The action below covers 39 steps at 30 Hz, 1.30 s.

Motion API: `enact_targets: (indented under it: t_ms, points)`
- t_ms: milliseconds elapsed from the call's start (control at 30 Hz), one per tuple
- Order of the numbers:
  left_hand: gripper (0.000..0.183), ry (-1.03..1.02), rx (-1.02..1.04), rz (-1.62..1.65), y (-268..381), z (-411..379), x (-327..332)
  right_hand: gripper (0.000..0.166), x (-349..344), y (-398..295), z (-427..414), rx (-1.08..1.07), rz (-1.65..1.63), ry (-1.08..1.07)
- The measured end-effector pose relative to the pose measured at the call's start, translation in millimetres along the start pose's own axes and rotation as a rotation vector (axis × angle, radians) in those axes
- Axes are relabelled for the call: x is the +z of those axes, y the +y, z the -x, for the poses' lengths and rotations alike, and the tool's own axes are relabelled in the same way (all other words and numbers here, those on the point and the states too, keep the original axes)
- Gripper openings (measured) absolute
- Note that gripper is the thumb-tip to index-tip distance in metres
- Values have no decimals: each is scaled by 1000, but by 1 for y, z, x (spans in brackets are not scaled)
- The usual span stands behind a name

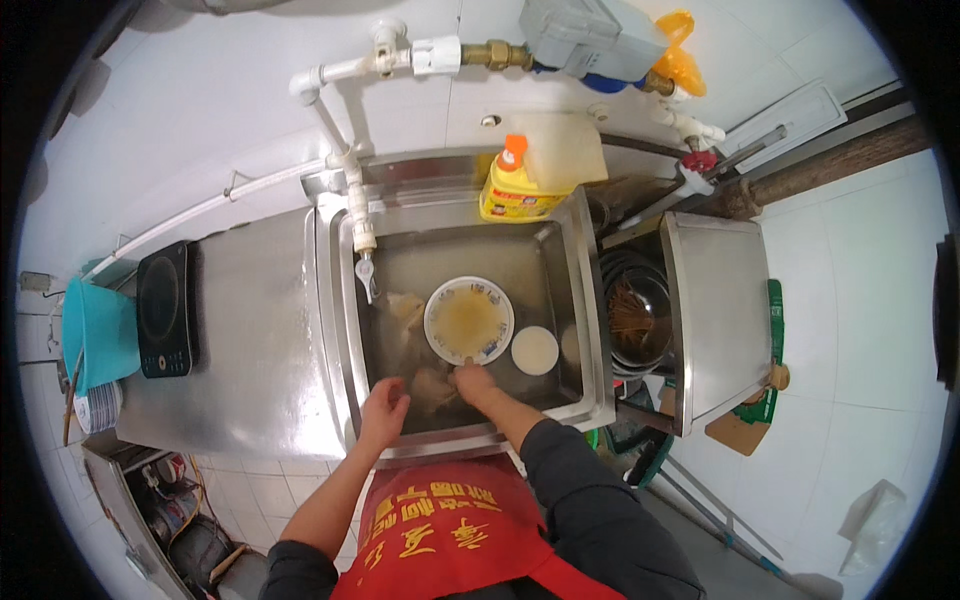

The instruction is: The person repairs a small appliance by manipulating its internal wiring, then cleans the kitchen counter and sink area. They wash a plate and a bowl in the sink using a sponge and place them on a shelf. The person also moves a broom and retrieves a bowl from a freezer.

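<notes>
A stainless steel sink (346, 330) holds cloudy water before me. In it sits a white patterned bowl (469, 319) with yellowish liquid. My right hand (474, 384) grips the bowl's near rim, thumb at the edge and fingers partly hidden. To the bowl's right is a smaller white bowl (535, 350) of pale liquid. My left hand (384, 411) hovers by the sink's near left side, fingers loosely curled and apart, nothing in them. Tan, cloth-like pieces (435, 391) lie in the water near both hands, and another tan piece (405, 309) rests left of the bowl.
A tap (364, 266) juts over the sink's left side. Behind the sink stands a yellow detergent bottle (517, 191). On the left counter (251, 315) are an induction cooker (163, 311) and a turquoise bucket (97, 330). Stacked dark pans (641, 281) sit right of the sink.
</notes>
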<state>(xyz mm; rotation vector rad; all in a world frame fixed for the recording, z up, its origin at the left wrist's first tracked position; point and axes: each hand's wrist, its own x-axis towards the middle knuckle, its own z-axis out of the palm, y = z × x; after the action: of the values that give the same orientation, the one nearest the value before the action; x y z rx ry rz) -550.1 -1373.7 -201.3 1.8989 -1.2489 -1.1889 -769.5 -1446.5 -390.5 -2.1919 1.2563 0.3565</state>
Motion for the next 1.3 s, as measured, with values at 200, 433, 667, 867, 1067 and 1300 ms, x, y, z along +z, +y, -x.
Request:
enact_targets:
  t_ms: [200, 433, 667, 867, 1067, 1300]
  points:
    - [39, -40, 502, -82, 33, -29, 12, 20, -162, -68, 53, -151, -324, 18]
    - [43, -359, 50, 306, 21, -78, 25, 24, -233, -62, 112, -11, -1527, 135]
    - [64, -378, -7, 1130, 87, -82, 17, 42, -211, -60, 84, 344, -2215, -82]
    - [85, -221, 727, -155, 122, -75, -5, 43, -244, -62, 60, -53, -1910, -245]
    - [85, -475, 724, -595, 145, -126, -8, 49, -269, -58, 33, -59, -945, -186]
    - [47, -680, 181, -362, 117, -155, 33, 30, -254, -41, 30, -161, -103, 204]
